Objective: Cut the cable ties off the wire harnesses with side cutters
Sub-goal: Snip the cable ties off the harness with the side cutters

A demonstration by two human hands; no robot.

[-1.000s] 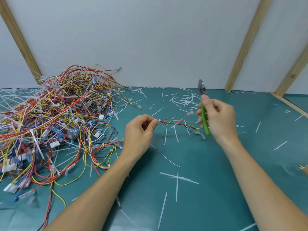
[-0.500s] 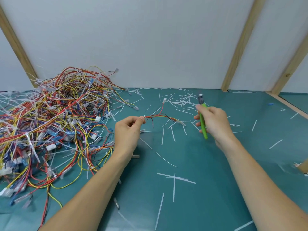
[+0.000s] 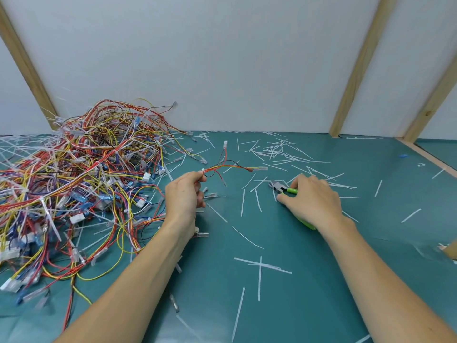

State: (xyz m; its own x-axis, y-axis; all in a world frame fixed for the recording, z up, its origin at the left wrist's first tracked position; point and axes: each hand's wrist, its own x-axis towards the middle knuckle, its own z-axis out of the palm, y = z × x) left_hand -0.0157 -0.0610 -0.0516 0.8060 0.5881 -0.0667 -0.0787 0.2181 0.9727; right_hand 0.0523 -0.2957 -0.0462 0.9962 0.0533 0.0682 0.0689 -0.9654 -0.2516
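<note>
My left hand pinches a small wire harness of red, yellow and black wires, right at its white cable tie. The wires fan out to the right, ending in small white connectors. My right hand lies palm down on the teal mat, its thumb and fingers around the green-handled side cutters. Their grey jaws point left and stick out past my thumb. Most of the handles are hidden under my palm. The jaws are a hand's width right of the harness.
A big tangled pile of harnesses with white ties and connectors fills the left side. Cut white tie strips litter the teal mat. A white wall with wooden battens closes the back, and a wooden rail runs along the right.
My right hand has dropped from holding the cutters upright in the air to lying on the mat with them flat. My left hand has moved the harness left and further away.
</note>
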